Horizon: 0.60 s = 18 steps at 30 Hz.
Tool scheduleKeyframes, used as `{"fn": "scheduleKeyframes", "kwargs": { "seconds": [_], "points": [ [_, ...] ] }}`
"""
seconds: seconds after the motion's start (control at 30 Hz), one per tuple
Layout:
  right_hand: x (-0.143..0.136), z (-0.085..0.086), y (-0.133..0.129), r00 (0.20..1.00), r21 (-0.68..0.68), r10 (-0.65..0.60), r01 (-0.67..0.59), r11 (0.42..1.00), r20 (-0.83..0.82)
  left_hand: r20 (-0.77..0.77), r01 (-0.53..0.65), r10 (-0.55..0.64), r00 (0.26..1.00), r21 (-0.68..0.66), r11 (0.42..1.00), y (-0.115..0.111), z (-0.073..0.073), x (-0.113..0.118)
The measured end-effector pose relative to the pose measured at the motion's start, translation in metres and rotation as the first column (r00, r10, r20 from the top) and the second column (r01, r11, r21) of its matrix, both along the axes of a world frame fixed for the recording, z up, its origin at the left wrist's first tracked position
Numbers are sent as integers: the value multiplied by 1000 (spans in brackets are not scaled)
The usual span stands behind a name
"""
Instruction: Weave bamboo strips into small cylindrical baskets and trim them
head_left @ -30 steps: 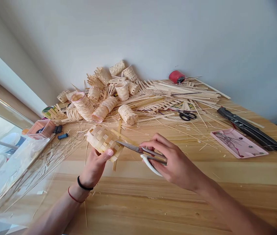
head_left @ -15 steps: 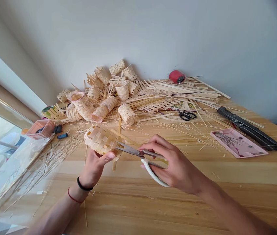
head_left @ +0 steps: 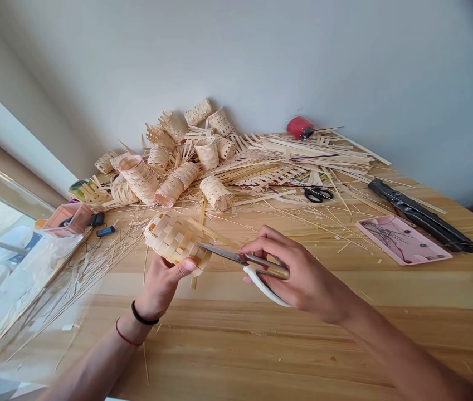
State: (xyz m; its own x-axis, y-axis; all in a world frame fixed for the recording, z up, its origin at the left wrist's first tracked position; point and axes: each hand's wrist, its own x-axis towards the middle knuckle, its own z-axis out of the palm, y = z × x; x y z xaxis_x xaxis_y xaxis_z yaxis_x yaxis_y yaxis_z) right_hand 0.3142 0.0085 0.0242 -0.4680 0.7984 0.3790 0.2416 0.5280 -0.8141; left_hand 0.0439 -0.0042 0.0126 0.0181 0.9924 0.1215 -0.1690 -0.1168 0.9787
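Note:
A small woven basket of pale wooden strips lies on its side in the grip of my left hand, the thumb along its lower edge. Loose strips stick out from its right end. My right hand holds white-handled scissors, fingers through the loops. Their blades point left, and the tips touch the weave near the basket's right end. The blades look closed or nearly so; whether a strip lies between them I cannot tell. A yellowish strip runs behind the scissors toward my right hand.
Several woven baskets and loose strips are heaped against the wall. Black scissors, a red thread spool, a pink tray of needles and a long black tool lie right. A pink box stands left.
The scissor blades have come closer together, with the handles shifted slightly up. My left hand and the basket have hardly moved. The view has tilted a little.

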Motion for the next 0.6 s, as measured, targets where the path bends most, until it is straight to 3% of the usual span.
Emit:
{"fn": "scheduleKeyframes", "kwargs": {
  "seconds": [0.37, 0.6],
  "points": [
    [3, 9, 2, 999, -154, 33, -33, 988, 2, 10, 33, -33, 999, -2, 999, 0, -2, -1],
    [3, 1, 5, 955, -332, -65, -37, 942, -289, 105, 114, -110, 988, -41, 993, -2, 1, -2]
  ]
}}
